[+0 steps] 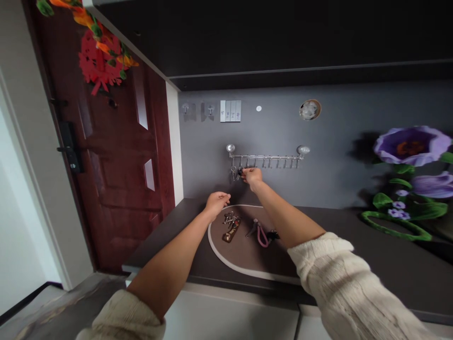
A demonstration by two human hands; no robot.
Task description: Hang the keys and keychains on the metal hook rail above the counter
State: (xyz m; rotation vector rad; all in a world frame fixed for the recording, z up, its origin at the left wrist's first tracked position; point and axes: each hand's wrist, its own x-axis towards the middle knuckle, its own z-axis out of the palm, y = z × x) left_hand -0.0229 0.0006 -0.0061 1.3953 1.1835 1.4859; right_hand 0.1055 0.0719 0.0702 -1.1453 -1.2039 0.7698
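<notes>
A metal hook rail [267, 157] is fixed to the grey wall, with a key [233, 174] hanging from its leftmost hook. Just beside that, my right hand [252, 177] pinches a small bunch of keys [239, 174] under the rail's left part. Whether this bunch touches a hook I cannot tell. My left hand [217, 204] hovers lower left, fingers drawn together, and nothing shows in them. On the brown mat [244, 262] below lie keys with a brown tag [231, 230] and a pink strap keyring [262, 235] with keys, partly hidden by my right forearm.
A dark shelf [283, 42] overhangs the counter [339, 236]. Purple plush flowers [412, 146] stand at the right. A dark red door [120, 165] is on the left. Small labels [230, 111] and clear hooks [211, 110] are stuck on the wall, near a round hole [310, 109].
</notes>
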